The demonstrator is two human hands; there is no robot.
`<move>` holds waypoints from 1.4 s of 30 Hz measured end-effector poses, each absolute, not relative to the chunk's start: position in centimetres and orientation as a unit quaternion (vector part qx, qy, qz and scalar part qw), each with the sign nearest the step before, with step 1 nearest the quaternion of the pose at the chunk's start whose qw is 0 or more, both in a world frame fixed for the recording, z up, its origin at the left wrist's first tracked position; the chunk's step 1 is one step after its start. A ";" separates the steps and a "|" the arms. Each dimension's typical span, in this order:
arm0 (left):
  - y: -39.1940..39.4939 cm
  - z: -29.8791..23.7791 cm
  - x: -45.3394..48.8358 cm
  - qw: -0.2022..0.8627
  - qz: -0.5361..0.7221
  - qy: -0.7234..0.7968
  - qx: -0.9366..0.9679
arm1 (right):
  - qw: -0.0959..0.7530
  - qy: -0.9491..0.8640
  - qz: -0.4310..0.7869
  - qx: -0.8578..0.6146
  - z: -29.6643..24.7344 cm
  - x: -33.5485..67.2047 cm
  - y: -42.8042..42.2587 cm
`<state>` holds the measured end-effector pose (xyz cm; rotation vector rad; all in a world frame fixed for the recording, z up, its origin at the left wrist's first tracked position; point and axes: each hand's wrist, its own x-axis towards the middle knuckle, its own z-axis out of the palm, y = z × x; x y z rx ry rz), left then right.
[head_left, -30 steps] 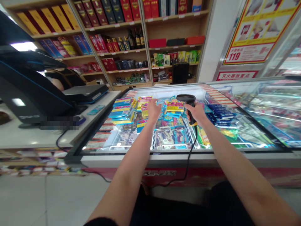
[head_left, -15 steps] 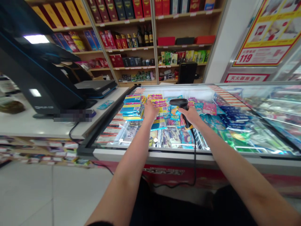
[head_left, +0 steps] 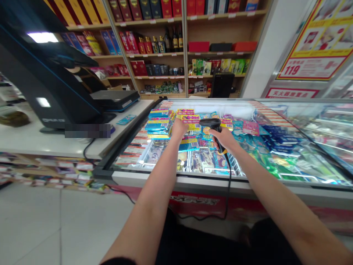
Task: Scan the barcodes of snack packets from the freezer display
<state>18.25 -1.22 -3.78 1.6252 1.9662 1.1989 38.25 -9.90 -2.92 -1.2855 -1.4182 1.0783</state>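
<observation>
My right hand (head_left: 225, 139) is wrapped around the grip of a black-and-yellow barcode scanner (head_left: 210, 122), whose cable hangs over the freezer's front edge. Its head points left, towards a yellow, pink and blue snack packet (head_left: 194, 125). The left edge of that packet is pinched in my left hand (head_left: 179, 129); the fingertips are partly hidden. Left of this hand rises a stack of similar blue-and-yellow packets (head_left: 158, 125). Another such packet (head_left: 189, 142) lies just below it, over the wire baskets of the chest freezer (head_left: 154, 176).
A black checkout machine (head_left: 57, 92) and a flat scale (head_left: 116, 99) stand on the white counter (head_left: 49, 147) at left, with a blue packet (head_left: 126, 119) beside them. Blue packets (head_left: 281, 138) fill the freezer's right part. Shelves of boxes and bottles (head_left: 175, 38) line the back.
The view has shifted slightly, so most things sit a little further right. Both hands keep their places over the packets, and the scanner stays in my right hand.
</observation>
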 end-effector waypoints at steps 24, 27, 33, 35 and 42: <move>0.2 -4.8 18.4 0.245 0.516 0.646 0.507 | 0.429 -0.585 0.430 -0.537 -3.5 39.3 -9.9; -0.3 -4.3 18.6 0.256 0.513 0.649 0.501 | 0.430 -0.588 0.428 -0.535 -3.4 39.3 -9.9; -0.6 -4.1 18.7 0.246 0.511 0.651 0.505 | 0.425 -0.596 0.423 -0.534 -3.4 39.4 -10.0; -0.4 -4.2 18.7 0.247 0.516 0.647 0.504 | 0.423 -0.597 0.425 -0.533 -3.4 39.5 -9.9; 0.7 -5.1 18.4 0.249 0.547 0.617 0.508 | 0.423 -0.592 0.428 -0.536 -3.2 39.5 -10.1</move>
